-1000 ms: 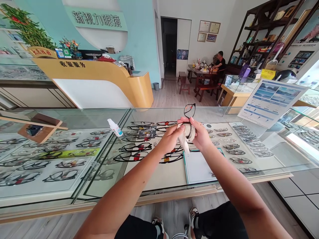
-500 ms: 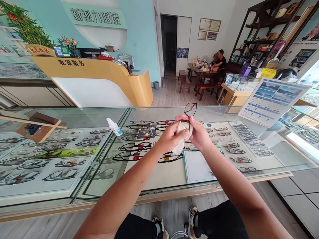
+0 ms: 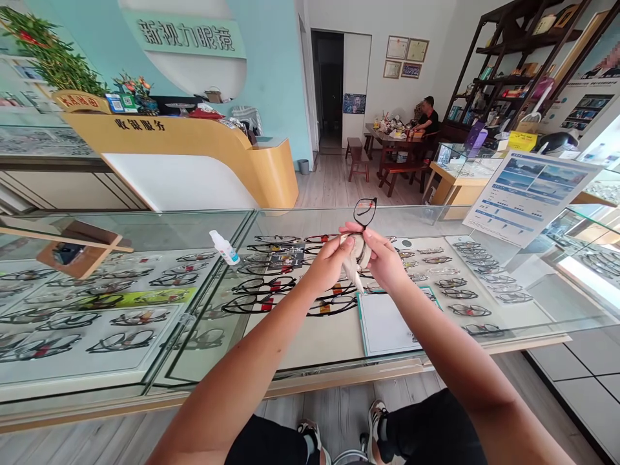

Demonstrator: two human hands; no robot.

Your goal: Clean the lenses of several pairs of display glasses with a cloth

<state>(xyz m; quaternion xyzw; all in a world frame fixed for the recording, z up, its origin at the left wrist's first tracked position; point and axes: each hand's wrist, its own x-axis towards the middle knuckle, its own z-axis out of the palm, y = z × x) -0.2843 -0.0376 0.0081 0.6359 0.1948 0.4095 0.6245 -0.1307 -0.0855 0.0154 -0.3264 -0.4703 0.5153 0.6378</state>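
A pair of dark-rimmed eyeglasses [image 3: 365, 212] is held on its side above the glass counter, one lens sticking up past my fingers. My right hand [image 3: 386, 261] is closed on the frame from the right. From the left, my left hand [image 3: 325, 266] pinches a pale cloth [image 3: 355, 261] around the lower lens, thumb on top. The cloth's loose end hangs toward a white board with a teal edge [image 3: 390, 326] on the counter. Part of the lower rim is covered by cloth and fingers.
Rows of eyeglasses [image 3: 264, 303] fill the display case [image 3: 339, 369] beneath my hands. A white bottle [image 3: 224, 248] stands left, near a wooden stand [image 3: 80, 248]. A printed card [image 3: 530, 197] leans at right. Farther back, a person [image 3: 428, 121] sits at a table.
The eyeglasses have shifted slightly left and turned, so the upper lens appears narrower. My left hand and the cloth have moved over the lower lens; the cloth's hanging end has swung right.
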